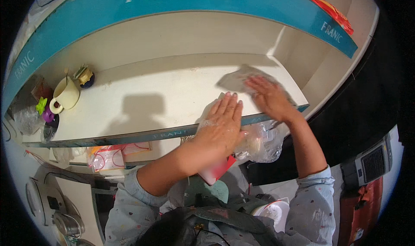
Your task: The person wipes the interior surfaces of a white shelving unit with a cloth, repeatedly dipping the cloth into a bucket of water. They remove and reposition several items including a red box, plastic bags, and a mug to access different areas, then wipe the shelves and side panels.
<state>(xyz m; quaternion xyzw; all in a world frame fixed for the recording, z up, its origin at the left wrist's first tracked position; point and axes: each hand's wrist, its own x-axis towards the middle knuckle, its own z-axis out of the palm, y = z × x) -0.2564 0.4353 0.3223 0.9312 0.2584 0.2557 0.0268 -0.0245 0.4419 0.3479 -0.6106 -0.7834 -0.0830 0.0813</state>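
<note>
On the white shelf board, my right hand presses down on a grey cloth near the right end. The cloth spreads out beyond the fingers and beside the wrist, and its edge is smeared by motion. My left hand lies over the shelf's front edge, fingers stretched forward and holding nothing. Whitish smudges mark the back of this hand. Faint brownish marks show on the board toward the back.
A cream mug, a small dark jar and a purple ornament stand at the shelf's left end. A blue-fronted shelf arches above. Clear plastic bags hang below the front edge. A white bucket is lower right.
</note>
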